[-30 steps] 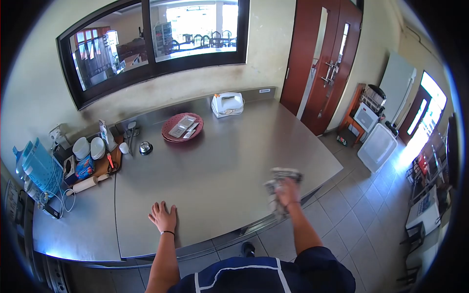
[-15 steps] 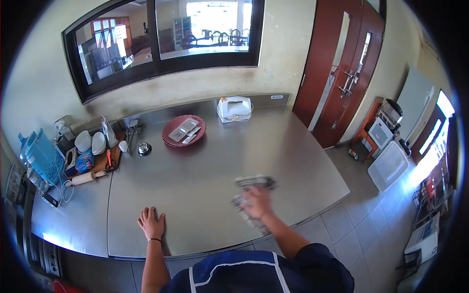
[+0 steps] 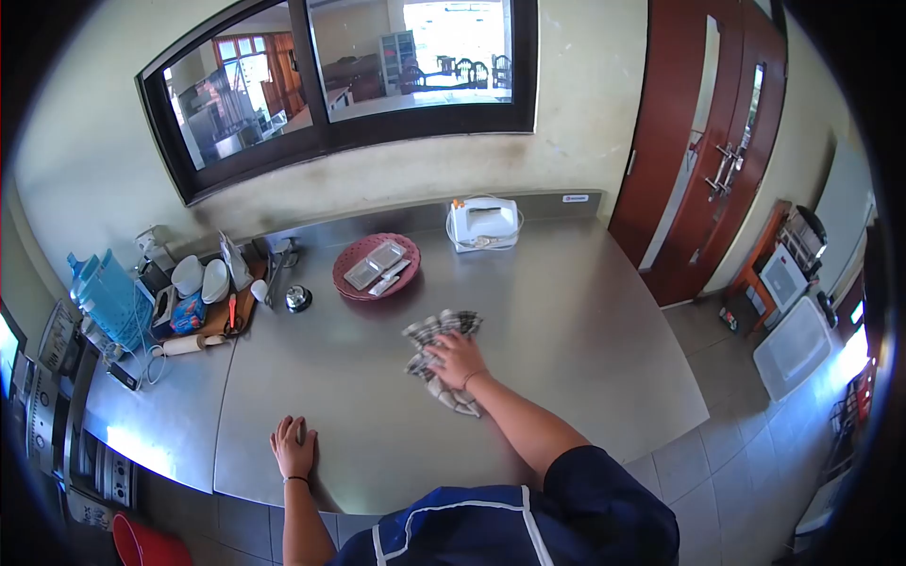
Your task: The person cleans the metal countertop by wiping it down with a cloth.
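Note:
My right hand [image 3: 457, 359] presses on a crumpled checkered cloth [image 3: 444, 327], which lies on the steel table [image 3: 566, 311] a little in front of the pink basket. Its fingers rest over the fabric, and folds of cloth show on both sides. Near the front edge, my left hand [image 3: 293, 449] lies palm down on the steel, its fingers slightly spread and nothing in it. The pink woven basket [image 3: 351, 278] holds a clear plastic container [image 3: 376, 264] and small white packets.
A white hand mixer [image 3: 484, 224] stands against the backsplash. Left of the basket is a metal bell [image 3: 298, 299]. Farther left are white bowls [image 3: 215, 280], a rolling pin [image 3: 184, 345], orange-handled scissors [image 3: 232, 316] and a blue basket [image 3: 111, 297]. A red bucket [image 3: 146, 542] sits below.
My right hand and the cloth have moved left and away from me, from the right front edge to the table's middle. My left hand stays near the front edge. The view has shifted.

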A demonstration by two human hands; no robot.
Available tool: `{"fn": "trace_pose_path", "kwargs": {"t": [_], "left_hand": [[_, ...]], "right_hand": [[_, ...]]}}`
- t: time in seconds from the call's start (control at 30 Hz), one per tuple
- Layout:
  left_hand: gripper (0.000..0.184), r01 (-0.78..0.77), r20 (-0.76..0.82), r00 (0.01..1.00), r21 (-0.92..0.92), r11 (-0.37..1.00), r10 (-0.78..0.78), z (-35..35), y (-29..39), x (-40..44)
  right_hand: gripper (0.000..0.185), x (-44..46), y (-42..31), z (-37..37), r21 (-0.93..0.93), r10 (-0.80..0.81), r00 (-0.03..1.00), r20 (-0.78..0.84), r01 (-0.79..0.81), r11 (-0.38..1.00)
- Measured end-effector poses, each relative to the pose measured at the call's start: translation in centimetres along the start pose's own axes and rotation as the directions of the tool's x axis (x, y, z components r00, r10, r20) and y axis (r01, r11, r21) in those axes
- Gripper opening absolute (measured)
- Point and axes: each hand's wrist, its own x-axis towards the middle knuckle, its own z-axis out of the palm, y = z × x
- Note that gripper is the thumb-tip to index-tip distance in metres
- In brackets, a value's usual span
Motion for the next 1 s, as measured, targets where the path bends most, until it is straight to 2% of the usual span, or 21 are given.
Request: {"fn": "trace_pose_path", "kwargs": {"t": [0.13, 0.2, 0.23, 0.43, 0.53, 0.63, 0.73, 0.83, 0.93, 1.0], "left_hand": [[0.044, 0.022, 0.005, 1.0, -0.01, 1.0, -0.022, -0.1, 0.2, 0.1], [0.043, 0.02, -0.001, 1.0, -0.024, 1.0, -0.021, 0.0, -0.1, 0.1], [0.042, 0.019, -0.003, 1.0, -0.031, 0.999, -0.02, 0.1, -0.3, 0.1], [0.041, 0.025, -0.002, 1.0, -0.041, 0.999, -0.026, 0.0, -0.3, 0.1], [0.041, 0.024, -0.006, 1.0, -0.024, 0.999, -0.024, 0.2, -0.5, 0.2], [0.041, 0.016, -0.017, 1.0, -0.028, 0.999, -0.016, 0.3, -0.6, 0.2], [0.041, 0.019, -0.015, 1.0, -0.025, 1.0, -0.019, 0.3, -0.5, 0.2], [0.041, 0.028, -0.01, 1.0, -0.013, 1.0, -0.028, 0.2, 0.0, 0.1], [0.041, 0.022, -0.02, 1.0, -0.001, 1.0, -0.022, 0.1, 0.2, 0.1], [0.041, 0.019, -0.021, 1.0, 0.001, 1.0, -0.019, 0.0, 0.2, 0.1]], "right_hand": [[0.042, 2.5, 5.8, -0.2, -0.033, 0.156, 0.979, -0.133, -0.161, 0.986], [0.044, 3.5, 8.5, -0.5, -0.049, 0.238, 0.963, -0.129, -0.246, 0.968], [0.045, 3.9, 9.9, -1.1, -0.042, 0.294, 0.954, -0.052, -0.297, 0.954], [0.046, 1.9, 20.1, -3.6, -0.079, 0.546, 0.816, -0.19, -0.567, 0.82], [0.047, -3.0, 25.1, -7.5, -0.136, 0.719, 0.669, -0.19, -0.743, 0.655], [0.048, -10.1, 30.0, -10.2, -0.175, 0.84, 0.479, -0.256, -0.877, 0.447], [0.049, -16.9, 32.8, -12.7, -0.103, 0.915, 0.268, -0.3, -0.963, 0.248], [0.049, -18.8, 32.3, -13.5, -0.078, 0.927, 0.191, -0.324, -0.982, 0.175], [0.051, -18.4, 31.3, -12.9, -0.076, 0.922, 0.203, -0.331, -0.979, 0.188], [0.053, -17.8, 29.8, -12.3, -0.118, 0.913, 0.274, -0.303, -0.961, 0.249]]}}
